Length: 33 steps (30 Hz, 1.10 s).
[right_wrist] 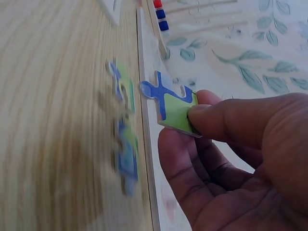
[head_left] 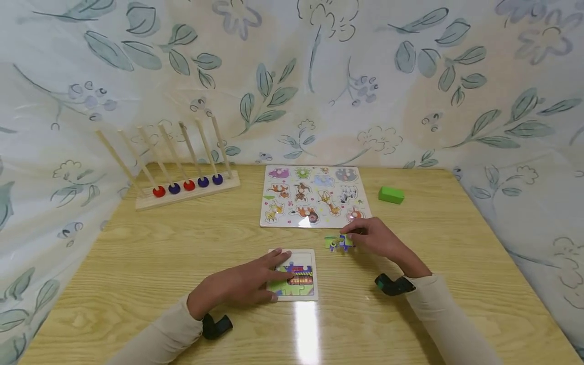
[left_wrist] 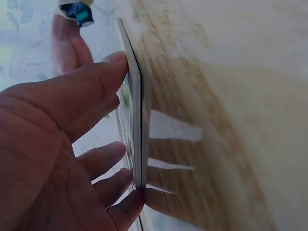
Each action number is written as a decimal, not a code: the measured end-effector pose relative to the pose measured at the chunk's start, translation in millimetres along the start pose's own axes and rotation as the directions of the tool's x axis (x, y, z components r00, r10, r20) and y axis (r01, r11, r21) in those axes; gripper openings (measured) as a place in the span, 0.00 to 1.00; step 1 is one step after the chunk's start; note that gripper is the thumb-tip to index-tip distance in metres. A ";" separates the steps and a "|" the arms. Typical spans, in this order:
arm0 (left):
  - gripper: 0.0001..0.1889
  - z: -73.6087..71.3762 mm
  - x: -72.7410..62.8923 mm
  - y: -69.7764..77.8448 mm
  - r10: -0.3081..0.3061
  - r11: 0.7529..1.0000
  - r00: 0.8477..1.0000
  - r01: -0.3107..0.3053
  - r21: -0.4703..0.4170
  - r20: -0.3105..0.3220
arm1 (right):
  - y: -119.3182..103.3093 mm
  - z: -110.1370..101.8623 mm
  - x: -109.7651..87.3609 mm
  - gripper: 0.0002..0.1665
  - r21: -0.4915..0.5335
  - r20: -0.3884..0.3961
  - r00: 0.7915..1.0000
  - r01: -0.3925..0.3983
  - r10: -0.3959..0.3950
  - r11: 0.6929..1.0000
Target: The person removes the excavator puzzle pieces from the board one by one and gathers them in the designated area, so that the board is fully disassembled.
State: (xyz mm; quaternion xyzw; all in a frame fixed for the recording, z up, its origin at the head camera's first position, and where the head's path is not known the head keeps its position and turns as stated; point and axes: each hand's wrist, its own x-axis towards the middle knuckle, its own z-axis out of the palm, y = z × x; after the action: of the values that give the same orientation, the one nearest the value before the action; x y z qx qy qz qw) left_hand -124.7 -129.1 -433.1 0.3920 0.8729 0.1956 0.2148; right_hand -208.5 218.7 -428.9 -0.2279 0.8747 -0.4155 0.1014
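A small square jigsaw tray (head_left: 316, 278) with a partly assembled, colourful picture lies on the table. My left hand (head_left: 245, 280) rests across its left side with fingers spread. In the left wrist view the thumb and some fingertips touch the tray's edge (left_wrist: 136, 110). Just above the table, my right hand (head_left: 377, 238) pinches a green and blue jigsaw piece (right_wrist: 177, 113) between thumb and fingers. Beneath it, two more jigsaw pieces lie on the tabletop, a green and blue one (right_wrist: 125, 85) and a mostly blue one (right_wrist: 128, 156), both blurred.
An animal peg puzzle board (head_left: 315, 225) lies behind the right hand. At the back left stands a wooden rack (head_left: 191, 192) with upright rods and red and blue beads. A green block (head_left: 391, 195) sits at the back right, before a floral cloth (head_left: 292, 111).
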 end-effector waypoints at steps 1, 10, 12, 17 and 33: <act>0.31 0.0 0.1 0.1 -0.005 1.000 1.000 0.005 -0.007 -0.002 | 1.8 -2.7 -1.8 0.10 -0.013 -0.007 1.000 -0.006 0.006 1.000; 0.40 -3.9 -1.4 -2.9 -0.060 0.998 0.997 0.059 -0.022 -0.041 | 13.6 -19.6 -12.0 0.10 -0.033 -0.005 0.999 -0.043 0.042 0.999; 0.43 -4.0 -1.5 -4.8 -0.062 0.998 0.997 0.061 -0.027 -0.041 | 16.5 -21.7 -15.3 0.11 -0.016 0.015 0.999 -0.049 0.049 0.999; 0.47 -3.1 -2.7 -8.6 -0.088 0.995 0.996 0.087 -0.039 -0.033 | 27.1 -26.2 -18.2 0.11 -0.049 0.032 0.999 -0.032 0.033 0.998; 0.47 -8.1 -0.5 -5.7 -0.096 0.995 0.994 0.095 -0.023 -0.049 | 38.3 -29.0 -12.2 0.09 -0.181 -0.023 0.999 -0.053 0.049 0.982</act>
State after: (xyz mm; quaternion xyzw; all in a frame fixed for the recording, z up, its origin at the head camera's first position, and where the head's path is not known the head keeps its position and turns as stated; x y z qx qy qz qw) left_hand -132.1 -134.4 -429.2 0.3425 0.8937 0.2037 0.2060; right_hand -220.4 265.4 -440.2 -0.2099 0.9155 -0.3332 0.0827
